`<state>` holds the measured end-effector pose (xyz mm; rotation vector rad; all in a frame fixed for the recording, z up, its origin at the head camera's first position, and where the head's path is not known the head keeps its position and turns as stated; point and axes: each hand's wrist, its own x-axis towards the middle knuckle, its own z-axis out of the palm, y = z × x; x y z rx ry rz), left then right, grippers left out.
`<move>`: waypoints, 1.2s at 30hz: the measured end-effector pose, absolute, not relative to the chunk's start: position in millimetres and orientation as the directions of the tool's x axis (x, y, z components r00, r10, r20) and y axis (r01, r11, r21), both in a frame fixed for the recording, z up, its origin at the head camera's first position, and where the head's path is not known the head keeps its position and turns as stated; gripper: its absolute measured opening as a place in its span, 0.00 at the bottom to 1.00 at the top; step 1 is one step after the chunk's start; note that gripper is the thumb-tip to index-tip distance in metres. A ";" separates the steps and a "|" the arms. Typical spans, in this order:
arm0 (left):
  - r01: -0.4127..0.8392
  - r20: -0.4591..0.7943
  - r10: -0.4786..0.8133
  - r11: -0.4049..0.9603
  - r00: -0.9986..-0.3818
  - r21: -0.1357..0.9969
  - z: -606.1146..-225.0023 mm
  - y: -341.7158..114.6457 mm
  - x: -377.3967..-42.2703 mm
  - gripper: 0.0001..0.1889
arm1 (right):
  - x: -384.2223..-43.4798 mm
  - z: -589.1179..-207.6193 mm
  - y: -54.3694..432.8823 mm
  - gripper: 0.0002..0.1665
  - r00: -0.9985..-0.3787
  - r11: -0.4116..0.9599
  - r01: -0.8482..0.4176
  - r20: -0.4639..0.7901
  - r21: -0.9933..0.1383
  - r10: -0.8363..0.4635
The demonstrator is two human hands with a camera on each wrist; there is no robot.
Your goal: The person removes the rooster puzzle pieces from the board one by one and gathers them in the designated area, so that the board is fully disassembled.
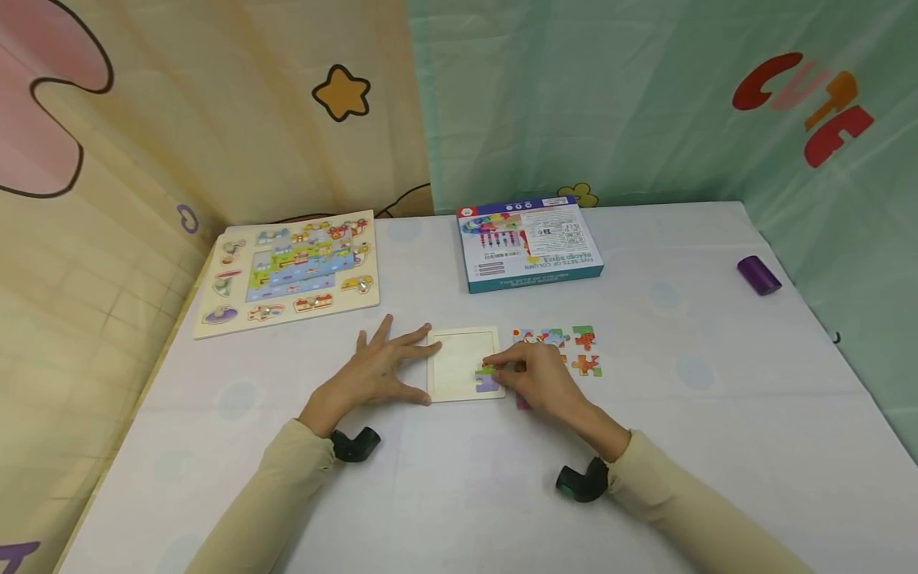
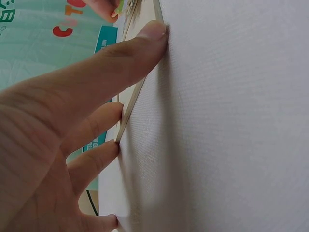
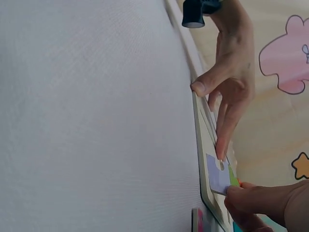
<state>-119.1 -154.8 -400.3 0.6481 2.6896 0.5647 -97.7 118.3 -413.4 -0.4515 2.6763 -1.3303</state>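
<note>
A square wooden puzzle tray (image 1: 453, 360) lies flat on the table. In its lower right corner sits a purple puzzle piece (image 1: 487, 383). My right hand (image 1: 541, 379) pinches a green puzzle piece with a bit of red (image 2: 119, 8) between thumb and fingers, just above the purple one; the fingers partly hide it. My left hand (image 1: 380, 371) is spread out at the tray's left side. Its thumb touches the tray's near edge in the left wrist view, and other fingertips rest along the left rim.
Several loose puzzle pieces (image 1: 586, 365) lie right of the tray, partly behind my right hand. At the back left is a wooden peg board (image 1: 287, 312) with printed sheets on it. A puzzle box (image 1: 534, 243) lies at the back middle, and a purple cylinder (image 1: 759, 275) at far right.
</note>
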 end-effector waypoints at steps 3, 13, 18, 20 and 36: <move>0.360 -0.212 0.488 0.819 -0.847 0.447 -400.1 -154.4 -119.1 0.45 | -98.2 -412.3 119.0 0.12 -0.953 0.551 -0.173 -0.003 -0.816 -0.304; 0.363 -0.210 0.487 0.822 -0.848 0.440 -401.3 -154.7 -118.9 0.45 | -94.1 -413.8 120.6 0.13 -0.961 0.552 -0.124 -0.038 -0.825 -0.273; 0.362 -0.206 0.485 0.822 -0.850 0.439 -400.2 -155.0 -119.1 0.45 | -93.9 -413.7 120.5 0.11 -0.962 0.527 -0.102 -0.051 -0.844 -0.267; 0.360 -0.210 0.484 0.822 -0.849 0.441 -400.7 -155.0 -119.2 0.45 | -94.1 -413.6 120.8 0.11 -0.964 0.515 -0.088 -0.057 -0.852 -0.259; 0.376 -0.183 0.494 0.812 -0.850 0.447 -400.0 -156.0 -117.7 0.45 | -85.8 -405.4 172.6 0.13 -0.968 0.525 0.058 -0.176 -0.849 -0.177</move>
